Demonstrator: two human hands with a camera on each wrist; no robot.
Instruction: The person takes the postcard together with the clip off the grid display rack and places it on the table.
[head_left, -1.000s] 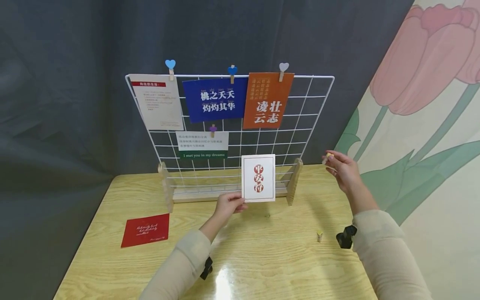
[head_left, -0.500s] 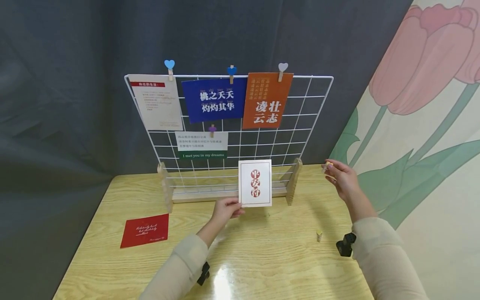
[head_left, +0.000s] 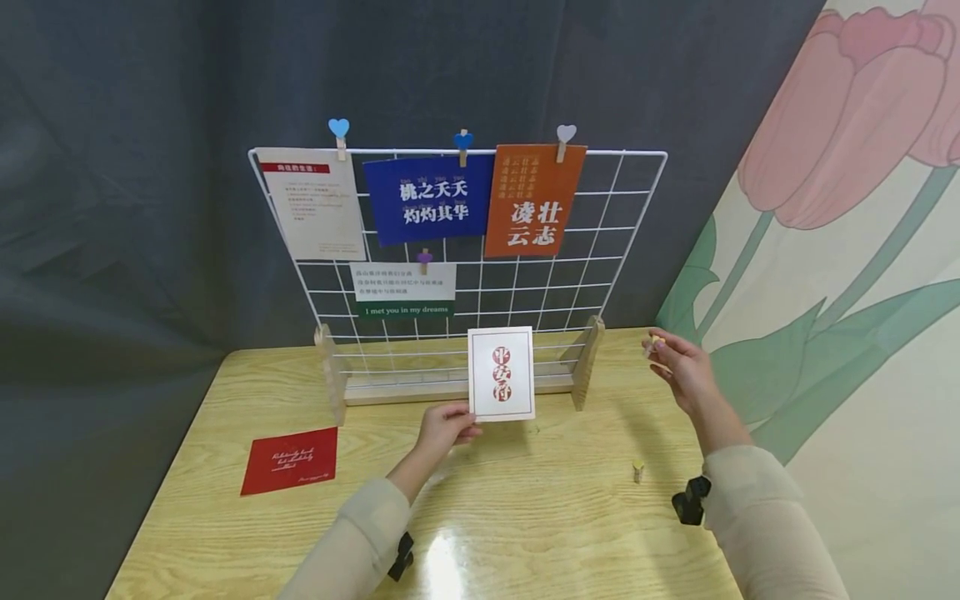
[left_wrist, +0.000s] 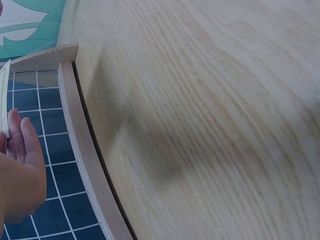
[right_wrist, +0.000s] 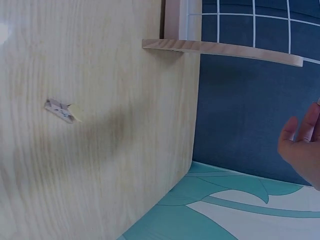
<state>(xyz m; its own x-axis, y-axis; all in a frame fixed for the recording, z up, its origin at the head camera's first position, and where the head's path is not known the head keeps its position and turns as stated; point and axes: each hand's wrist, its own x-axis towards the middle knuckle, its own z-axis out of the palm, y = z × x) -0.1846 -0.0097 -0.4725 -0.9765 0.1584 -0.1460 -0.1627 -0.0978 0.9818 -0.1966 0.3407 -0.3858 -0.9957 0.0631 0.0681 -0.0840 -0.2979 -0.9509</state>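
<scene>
Dark curtain [head_left: 450, 67] behind, pink tulip mural [head_left: 847, 125] on the wall at right, light wood-grain tabletop [head_left: 555, 517] below. White wire grid panel [head_left: 637, 155] stands on the tabletop in wooden feet [head_left: 588, 367].

With my left grip [head_left: 444, 429] I pinch the lower left corner of a white card [head_left: 501, 372] printed with three red discs. Card is upright, off the tabletop, in front of the panel's lower part, right of middle; can't tell if it touches the wires. My right grip [head_left: 686, 371] is raised to the right of the panel, thumb and fingers pinching a yellow-topped clip [head_left: 652, 344], details too small to read.

Along the panel's top, left to right: cream card [head_left: 315, 217] with red band, under light-blue heart clothespin [head_left: 339, 128]; blue card [head_left: 431, 200], slightly tilted, under dark-blue heart clothespin [head_left: 463, 141]; orange card [head_left: 534, 200] under pale heart clothespin [head_left: 566, 133]. Below the blue one, green-and-white card [head_left: 405, 292] reading "I met you in my dreams", under purple clothespin [head_left: 425, 259].

On the tabletop: red card [head_left: 290, 462] flat at left; loose clothespin [head_left: 638, 472] with yellow top at right, lying on its side in the right wrist view. Beige sleeves [head_left: 765, 517] on both arms.
</scene>
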